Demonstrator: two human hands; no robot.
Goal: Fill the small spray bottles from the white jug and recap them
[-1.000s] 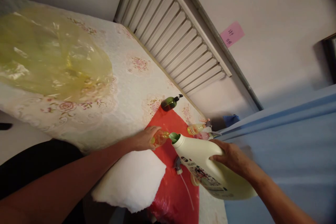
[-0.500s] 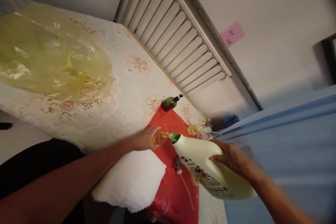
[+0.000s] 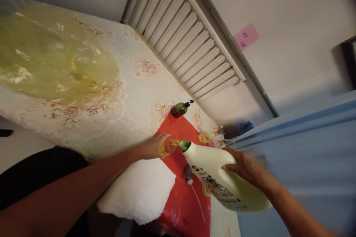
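My left hand point(image 3: 155, 146) is closed around a small clear bottle point(image 3: 169, 147), its neck pointing right. My right hand point(image 3: 241, 164) grips the large pale jug point(image 3: 219, 170), which is tilted so that its green spout point(image 3: 184, 145) meets the bottle's mouth. Whether liquid is flowing between them is too small to tell. Below the spout, a trigger spray head point(image 3: 188, 174) with a long thin tube lies on a red plastic sheet point(image 3: 191, 203). A white padded bundle point(image 3: 141, 190) sits under my left forearm.
A green pump bottle point(image 3: 179, 109) stands at the red sheet's far corner. Yellow point(image 3: 206, 136) and pink point(image 3: 214, 143) spray bottles are beyond the jug. A yellow plastic bag point(image 3: 55, 59) covers the left of the flowered tabletop point(image 3: 130, 100). A radiator point(image 3: 189, 33) and blue curtain point(image 3: 300, 155) border it.
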